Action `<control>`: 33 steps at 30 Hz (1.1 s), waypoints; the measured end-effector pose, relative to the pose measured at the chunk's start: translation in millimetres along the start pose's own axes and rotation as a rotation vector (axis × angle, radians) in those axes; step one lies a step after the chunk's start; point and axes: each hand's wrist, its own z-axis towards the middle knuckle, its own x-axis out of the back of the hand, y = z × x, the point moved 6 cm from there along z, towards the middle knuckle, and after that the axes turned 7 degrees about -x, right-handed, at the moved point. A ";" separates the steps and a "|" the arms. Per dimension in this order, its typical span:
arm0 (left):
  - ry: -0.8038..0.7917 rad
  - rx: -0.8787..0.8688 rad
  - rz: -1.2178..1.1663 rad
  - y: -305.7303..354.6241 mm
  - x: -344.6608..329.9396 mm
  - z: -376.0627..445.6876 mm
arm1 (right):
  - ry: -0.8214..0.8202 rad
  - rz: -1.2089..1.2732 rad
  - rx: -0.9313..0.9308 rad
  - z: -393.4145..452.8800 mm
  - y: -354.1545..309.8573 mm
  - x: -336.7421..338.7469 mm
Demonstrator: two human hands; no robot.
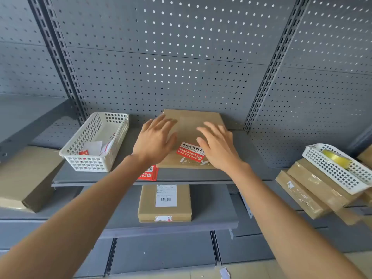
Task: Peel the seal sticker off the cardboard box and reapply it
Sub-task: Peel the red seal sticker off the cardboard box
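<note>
A flat brown cardboard box [189,121] lies on the grey upper shelf [84,176], against the pegboard. A red and white seal sticker [190,151] with Chinese print sits on its near part, above torn white residue at the front edge. My left hand [156,140] hovers over the box's left side, fingers spread, holding nothing. My right hand [218,144] is over the right side, fingers apart, its thumb next to the sticker and covering the sticker's right end. Whether the hands touch the box is unclear.
A white basket [96,140] with paper scraps stands left of the box. Red sticker sheets [149,174] lie at the shelf's front edge. A labelled box [165,203] sits on the lower shelf. At right, taped boxes [310,190] and a basket with tape [338,167].
</note>
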 end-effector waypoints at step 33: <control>0.333 -0.238 -0.010 19.3 -35.7 -48.3 | -0.160 0.427 -0.111 32.6 -20.0 -29.6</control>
